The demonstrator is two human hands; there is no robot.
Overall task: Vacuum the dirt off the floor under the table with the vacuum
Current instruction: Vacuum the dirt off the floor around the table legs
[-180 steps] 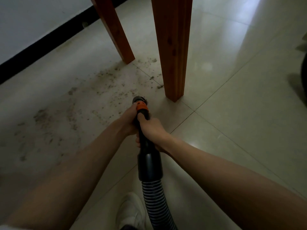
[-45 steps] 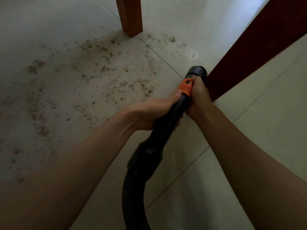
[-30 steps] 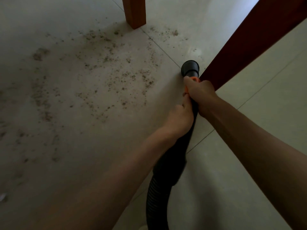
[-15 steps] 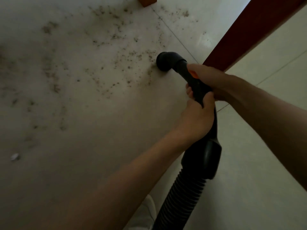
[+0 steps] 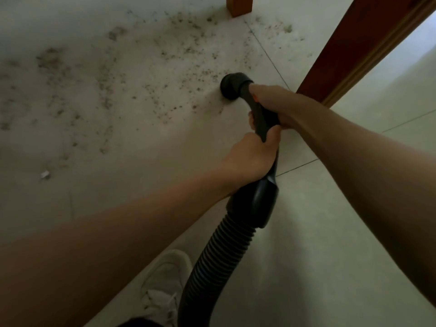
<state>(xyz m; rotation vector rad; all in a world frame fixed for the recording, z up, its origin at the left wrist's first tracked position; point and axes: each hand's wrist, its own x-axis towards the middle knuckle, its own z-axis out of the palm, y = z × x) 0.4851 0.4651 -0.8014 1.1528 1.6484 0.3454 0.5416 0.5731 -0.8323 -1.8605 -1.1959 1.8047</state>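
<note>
Both hands are wrapped round the black wand of the vacuum (image 5: 260, 119) — the right hand (image 5: 274, 102) higher up, just behind the bent nozzle, the left hand (image 5: 251, 159) lower, just above the collar where the ribbed hose (image 5: 212, 263) begins. The nozzle (image 5: 232, 87) appears pressed to, or very close over, the tiled floor (image 5: 330, 232) at the near right edge of the dirt (image 5: 165, 67), beside the dark wooden table leg (image 5: 354, 50); a second leg (image 5: 238, 5) stands at the far end of the patch. The step in hand looks like the sweeping itself, barely under way: specks lie scattered thickly to the left and ahead of the nozzle, with a small pale scrap (image 5: 44, 174) lying apart near the left edge. The next move likely calls for drawing the nozzle leftward across the patch in overlapping passes, mouth kept low to the tile — and working round both legs without knocking them. No bin or other container is in view; the vacuum's body is out of sight. A pale shoe (image 5: 165, 279) stands beside the hose.
</note>
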